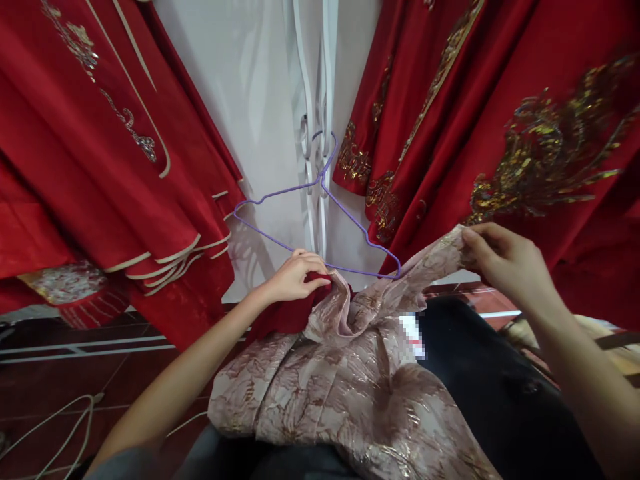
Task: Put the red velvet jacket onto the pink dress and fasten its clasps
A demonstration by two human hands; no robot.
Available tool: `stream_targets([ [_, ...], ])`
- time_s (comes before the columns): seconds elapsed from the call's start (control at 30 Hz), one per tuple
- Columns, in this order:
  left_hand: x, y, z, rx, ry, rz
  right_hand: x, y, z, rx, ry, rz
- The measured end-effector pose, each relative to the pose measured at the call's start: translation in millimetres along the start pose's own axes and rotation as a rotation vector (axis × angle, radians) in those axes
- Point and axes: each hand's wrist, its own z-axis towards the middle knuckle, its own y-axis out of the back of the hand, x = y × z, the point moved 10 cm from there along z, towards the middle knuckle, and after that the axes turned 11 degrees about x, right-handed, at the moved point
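A purple hanger (350, 217) stands upright in front of me, its hook beside white door handles. My left hand (301, 275) is closed at its lower bar, with dark red cloth (287, 312) under the fingers and thumb. Beside that hand bunches a pink brocade garment (345, 380) with metallic threads, spread over my lap. Between thumb and fingers, my right hand (505, 257) pinches the tip of a strip of this garment, stretched out to the right. The strip passes close to the hanger's right corner; whether they touch I cannot tell.
Red gowns with sequins hang on the left (165, 167) and right (450, 133). Behind the hanger is a white double door (240, 73) with curved handles (306, 127). A pale cable (90, 420) lies on the dark red tiled floor (125, 387).
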Motion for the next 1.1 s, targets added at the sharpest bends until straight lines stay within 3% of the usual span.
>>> stream_targets([
  [0.27,-3,-2,4,-0.043,0.036,0.013,43,-3,4,0.009,0.047,0.017],
  [0.4,-15,-11,14,-0.009,-0.015,-0.024,78,-10,13,0.018,0.153,-0.043],
  [0.6,-34,-17,40,-0.060,-0.102,-0.060,125,-26,37,0.002,0.207,-0.172],
  [0.73,-37,-18,49,-0.125,-0.153,-0.123,123,-39,43,-0.028,0.216,-0.140],
  [0.93,-19,-10,40,-0.253,-0.084,-0.179,106,-88,42,0.101,0.235,0.011],
  [1.0,-15,-3,34,-0.273,-0.079,-0.166,108,-91,42,0.069,0.289,0.063],
  [1.1,-3,21,13,-0.330,-0.021,-0.075,102,-76,47,-0.030,0.314,0.057],
])
